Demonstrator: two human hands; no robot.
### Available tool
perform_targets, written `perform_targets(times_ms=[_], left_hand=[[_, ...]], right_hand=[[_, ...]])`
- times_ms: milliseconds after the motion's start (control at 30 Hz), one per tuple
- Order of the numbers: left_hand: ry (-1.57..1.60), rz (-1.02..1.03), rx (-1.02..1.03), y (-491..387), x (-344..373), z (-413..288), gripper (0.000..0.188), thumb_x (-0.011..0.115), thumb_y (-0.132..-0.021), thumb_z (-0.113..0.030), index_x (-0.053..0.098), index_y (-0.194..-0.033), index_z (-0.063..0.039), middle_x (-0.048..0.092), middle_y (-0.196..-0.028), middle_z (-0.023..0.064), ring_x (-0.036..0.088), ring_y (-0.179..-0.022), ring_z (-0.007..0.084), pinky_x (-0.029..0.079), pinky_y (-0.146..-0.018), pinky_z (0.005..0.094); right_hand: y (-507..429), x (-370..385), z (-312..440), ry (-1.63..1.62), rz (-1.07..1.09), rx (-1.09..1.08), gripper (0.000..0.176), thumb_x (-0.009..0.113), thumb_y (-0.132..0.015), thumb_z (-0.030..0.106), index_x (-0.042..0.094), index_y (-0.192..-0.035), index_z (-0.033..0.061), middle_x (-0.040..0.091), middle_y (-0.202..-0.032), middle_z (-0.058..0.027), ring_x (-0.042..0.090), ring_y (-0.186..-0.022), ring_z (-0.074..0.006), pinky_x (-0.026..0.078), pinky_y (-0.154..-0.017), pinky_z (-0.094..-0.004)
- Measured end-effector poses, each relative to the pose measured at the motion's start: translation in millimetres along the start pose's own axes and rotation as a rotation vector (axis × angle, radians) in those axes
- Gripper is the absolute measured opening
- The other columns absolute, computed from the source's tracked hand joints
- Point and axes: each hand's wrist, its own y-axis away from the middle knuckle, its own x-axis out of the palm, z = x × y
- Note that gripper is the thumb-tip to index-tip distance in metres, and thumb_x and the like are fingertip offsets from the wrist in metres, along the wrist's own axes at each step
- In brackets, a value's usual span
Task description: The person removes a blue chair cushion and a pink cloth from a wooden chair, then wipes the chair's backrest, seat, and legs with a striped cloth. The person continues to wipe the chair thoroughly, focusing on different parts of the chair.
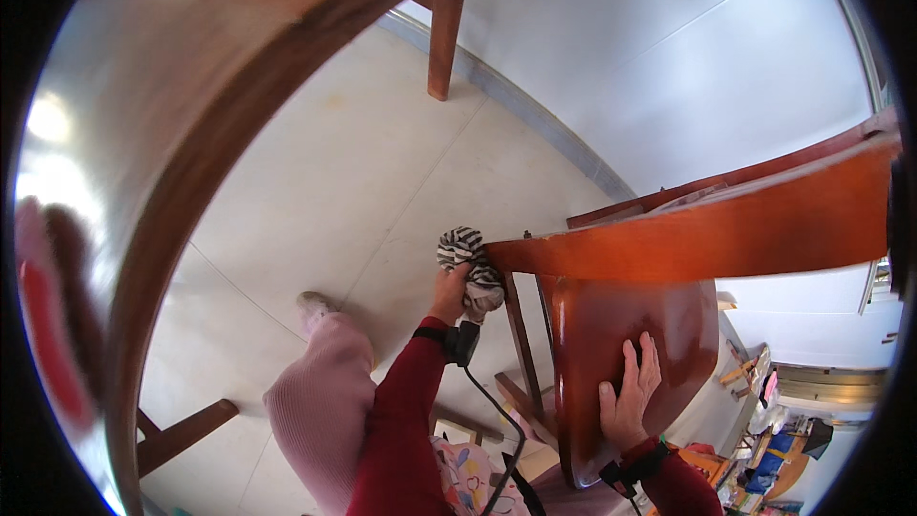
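Note:
My left hand (450, 294) grips a crumpled black-and-white striped cloth (462, 247). The cloth is against the end of the curved top rail (688, 240) of a reddish-brown wooden chair. Palm down, my right hand (634, 394) rests on the glossy wooden chair seat (673, 344), holding nothing. The seat lies to the right of my left hand, and a thin wooden post (523, 344) runs beside it. Each wrist wears a black strap, and the left one carries a small black device (464, 342) with a cable.
A round table (215, 100) with a brown wooden rim curves across the left. Wooden legs (448, 36) show at the top, and another leg (190, 437) at lower left. My bent knee (319, 401) is over the tiled floor (344, 158). Cluttered belongings (770, 451) stand at lower right.

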Motion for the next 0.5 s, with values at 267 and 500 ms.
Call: perform_targets(times_ms=[267, 500], left_hand=[[0.183, 0.078, 0.144, 43, 72, -80, 0.012, 0.057, -0.078, -0.002, 0.06, -0.09, -0.001, 0.063, -0.082, 0.0046, 0.062, -0.07, 0.0179, 0.052, -0.063, 0.0337], [0.184, 0.201, 0.003, 111, 144, -196, 0.032, 0.06, -0.074, 0.002, 0.057, -0.106, 0.003, 0.063, -0.092, 0.0086, 0.063, -0.08, 0.0196, 0.054, -0.069, 0.0343]], right_hand=[[2, 14, -2, -0.035, -0.174, -0.042, 0.062, 0.061, -0.079, 0.024, 0.041, -0.136, 0.0064, 0.028, -0.145, -0.0208, 0.027, -0.131, -0.0392, 0.019, -0.105, -0.0519], [5, 19, 0, -0.048, -0.277, -0.081, 0.058, 0.062, -0.082, 0.026, 0.044, -0.134, 0.0073, 0.031, -0.143, -0.02, 0.029, -0.13, -0.0384, 0.022, -0.105, -0.0515]])
